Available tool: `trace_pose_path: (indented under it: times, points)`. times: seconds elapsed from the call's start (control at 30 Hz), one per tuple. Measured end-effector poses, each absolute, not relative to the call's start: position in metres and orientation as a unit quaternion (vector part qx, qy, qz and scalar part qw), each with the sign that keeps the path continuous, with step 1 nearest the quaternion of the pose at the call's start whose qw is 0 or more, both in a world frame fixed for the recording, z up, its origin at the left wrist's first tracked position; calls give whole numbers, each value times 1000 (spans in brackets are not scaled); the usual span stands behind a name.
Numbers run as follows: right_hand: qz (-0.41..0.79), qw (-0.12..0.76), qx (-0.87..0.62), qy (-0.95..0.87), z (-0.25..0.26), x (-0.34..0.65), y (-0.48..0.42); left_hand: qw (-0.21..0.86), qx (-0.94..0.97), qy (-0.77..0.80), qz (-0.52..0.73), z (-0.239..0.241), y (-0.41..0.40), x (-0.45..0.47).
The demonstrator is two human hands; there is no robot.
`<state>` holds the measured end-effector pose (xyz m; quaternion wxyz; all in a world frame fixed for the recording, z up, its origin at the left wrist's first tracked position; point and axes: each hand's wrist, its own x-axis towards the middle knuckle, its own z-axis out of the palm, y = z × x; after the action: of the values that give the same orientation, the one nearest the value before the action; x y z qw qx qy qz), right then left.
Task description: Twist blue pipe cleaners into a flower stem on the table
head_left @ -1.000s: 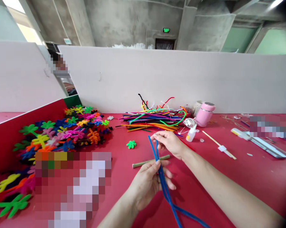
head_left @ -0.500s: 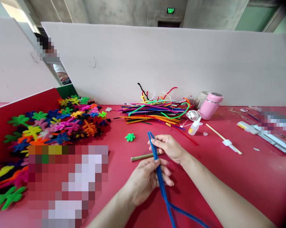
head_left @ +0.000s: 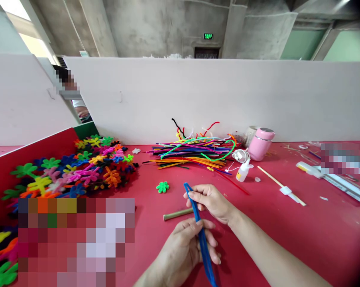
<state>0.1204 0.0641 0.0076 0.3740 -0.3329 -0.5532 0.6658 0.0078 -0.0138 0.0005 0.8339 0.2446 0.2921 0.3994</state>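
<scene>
Toward the near edge of the red table [head_left: 287, 223], left hand [head_left: 182, 244] and right hand [head_left: 212, 201] fingers pinch blue pipe cleaners [head_left: 203, 247]; their upper ends, earlier spread, now lie together.

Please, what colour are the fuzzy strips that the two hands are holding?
The fuzzy strips are blue; the head view shows them best.

Bare forearms [head_left: 266, 241], bare left hand [head_left: 182, 249], bare right hand [head_left: 211, 201]; slim fingers [head_left: 211, 239], short fingernails [head_left: 218, 261]

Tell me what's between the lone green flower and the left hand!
In the head view, a greenish stick lies between the flower and the left hand.
</scene>
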Motion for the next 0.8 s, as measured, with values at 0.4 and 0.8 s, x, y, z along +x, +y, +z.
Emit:
trace_pose_path:
  times: [0.4,0.8]
  points:
    - [663,342,-330,-579,19,111,52,713,271,336,553,16,1,-9]
    - [468,266,-415,-733,31,110,13,601,273,359,660,29,5,-28]
